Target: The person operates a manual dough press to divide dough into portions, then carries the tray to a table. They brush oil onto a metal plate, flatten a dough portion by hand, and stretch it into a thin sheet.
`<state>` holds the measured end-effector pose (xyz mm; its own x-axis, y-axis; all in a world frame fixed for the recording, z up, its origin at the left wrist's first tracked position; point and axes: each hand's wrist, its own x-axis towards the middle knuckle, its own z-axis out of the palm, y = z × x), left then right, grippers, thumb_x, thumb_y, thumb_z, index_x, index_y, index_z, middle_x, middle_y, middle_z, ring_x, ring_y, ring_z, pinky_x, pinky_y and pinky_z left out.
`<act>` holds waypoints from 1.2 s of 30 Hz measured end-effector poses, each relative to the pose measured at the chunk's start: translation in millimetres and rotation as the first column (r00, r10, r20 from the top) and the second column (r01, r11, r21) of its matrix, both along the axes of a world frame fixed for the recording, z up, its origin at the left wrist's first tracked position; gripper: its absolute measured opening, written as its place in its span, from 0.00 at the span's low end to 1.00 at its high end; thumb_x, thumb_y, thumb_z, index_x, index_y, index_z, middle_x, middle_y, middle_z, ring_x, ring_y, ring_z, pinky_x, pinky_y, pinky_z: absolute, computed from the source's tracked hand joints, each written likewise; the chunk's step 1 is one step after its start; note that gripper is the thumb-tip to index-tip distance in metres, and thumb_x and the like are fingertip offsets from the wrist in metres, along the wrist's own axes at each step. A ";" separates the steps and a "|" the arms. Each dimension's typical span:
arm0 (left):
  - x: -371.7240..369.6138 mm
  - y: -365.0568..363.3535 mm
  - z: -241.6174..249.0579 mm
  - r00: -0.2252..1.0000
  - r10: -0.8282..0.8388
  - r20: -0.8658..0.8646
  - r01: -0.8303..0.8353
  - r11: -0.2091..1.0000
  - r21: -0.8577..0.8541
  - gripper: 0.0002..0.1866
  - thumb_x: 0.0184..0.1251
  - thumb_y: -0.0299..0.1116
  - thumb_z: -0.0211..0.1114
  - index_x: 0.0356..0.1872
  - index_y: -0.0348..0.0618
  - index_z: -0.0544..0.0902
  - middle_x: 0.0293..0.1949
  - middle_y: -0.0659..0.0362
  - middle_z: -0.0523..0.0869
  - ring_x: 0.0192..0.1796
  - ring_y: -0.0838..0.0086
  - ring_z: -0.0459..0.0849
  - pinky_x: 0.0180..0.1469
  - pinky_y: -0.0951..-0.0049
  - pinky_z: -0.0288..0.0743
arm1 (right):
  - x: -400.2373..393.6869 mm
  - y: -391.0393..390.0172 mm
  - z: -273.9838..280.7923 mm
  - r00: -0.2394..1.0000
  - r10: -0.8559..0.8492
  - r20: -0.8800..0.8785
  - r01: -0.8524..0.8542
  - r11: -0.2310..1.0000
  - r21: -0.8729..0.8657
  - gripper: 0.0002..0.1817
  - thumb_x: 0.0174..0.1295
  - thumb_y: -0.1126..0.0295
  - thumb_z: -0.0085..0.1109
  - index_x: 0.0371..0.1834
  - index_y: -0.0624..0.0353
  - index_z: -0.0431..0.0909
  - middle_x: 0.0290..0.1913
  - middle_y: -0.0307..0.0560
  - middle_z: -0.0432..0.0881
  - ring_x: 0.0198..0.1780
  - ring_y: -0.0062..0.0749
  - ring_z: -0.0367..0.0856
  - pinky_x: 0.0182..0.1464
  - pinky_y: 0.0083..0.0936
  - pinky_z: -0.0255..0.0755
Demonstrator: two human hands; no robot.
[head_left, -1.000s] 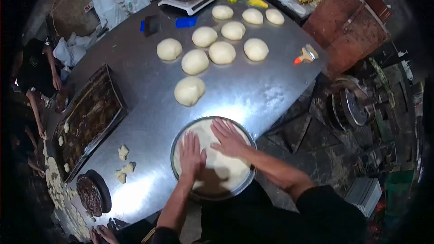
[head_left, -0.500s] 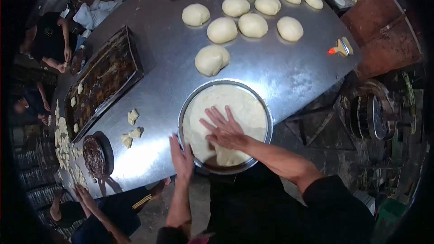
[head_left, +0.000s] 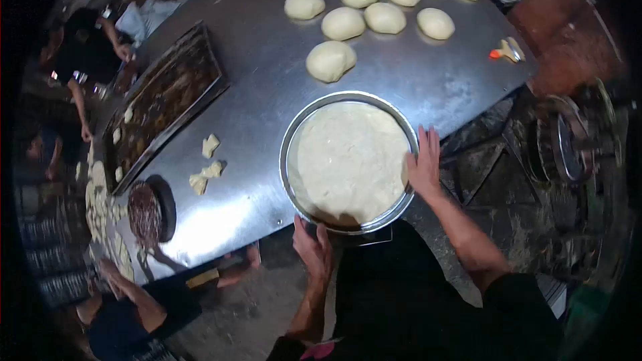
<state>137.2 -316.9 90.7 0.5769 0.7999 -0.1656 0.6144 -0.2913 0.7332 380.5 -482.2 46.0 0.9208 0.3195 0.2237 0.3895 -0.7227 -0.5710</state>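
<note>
A round metal pan (head_left: 286,174) sits at the near edge of the steel table, with flattened dough (head_left: 351,157) spread across its bottom. My right hand (head_left: 426,168) grips the right side of the pan, its thumb over the rim by the dough and its fingers straight along the outside. At the lower left of the rim, my left hand (head_left: 313,251) holds the pan, thumb and fingers close together. Just beyond the pan lies a smooth dough ball (head_left: 331,61).
Several dough balls (head_left: 385,19) lie farther back on the steel table (head_left: 254,120). To the left are a dark baking tray (head_left: 170,100), dough scraps (head_left: 207,177) and a round brown-coated thing (head_left: 145,212). A brush (head_left: 509,50) lies right. Other people work along the left side.
My right hand has lifted off the dough and moved to the pan's right rim. My left hand has slid down along the rim towards me. The view has shifted.
</note>
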 end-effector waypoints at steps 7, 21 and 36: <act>-52.8 -6.5 -70.6 0.784 -0.506 0.360 0.586 0.409 -0.700 0.28 0.65 0.23 0.61 0.66 0.34 0.64 0.63 0.53 0.73 0.66 0.66 0.71 0.70 0.65 0.59 | -84.7 -69.0 -60.4 0.689 -0.274 -0.671 0.583 0.760 0.288 0.23 0.68 0.55 0.51 0.51 0.66 0.77 0.49 0.66 0.81 0.54 0.58 0.78 0.56 0.42 0.70; 121.2 -246.4 -98.0 0.647 -0.703 0.297 0.486 0.080 -0.870 0.31 0.56 0.11 0.52 0.65 0.34 0.65 0.55 0.51 0.79 0.57 0.64 0.81 0.60 0.68 0.75 | -158.5 -362.8 -67.0 0.334 -0.734 -0.591 0.927 0.140 0.349 0.19 0.71 0.63 0.49 0.50 0.70 0.78 0.40 0.54 0.85 0.42 0.35 0.82 0.45 0.34 0.74; 327.7 -441.8 -142.9 0.698 -0.695 0.173 0.398 0.176 -0.900 0.25 0.58 0.17 0.51 0.60 0.37 0.69 0.56 0.53 0.79 0.42 0.67 0.87 0.39 0.71 0.80 | 36.7 -568.7 -54.9 0.244 -0.789 -0.564 0.953 0.303 -0.012 0.27 0.70 0.56 0.52 0.62 0.70 0.71 0.53 0.54 0.80 0.54 0.41 0.78 0.53 0.35 0.71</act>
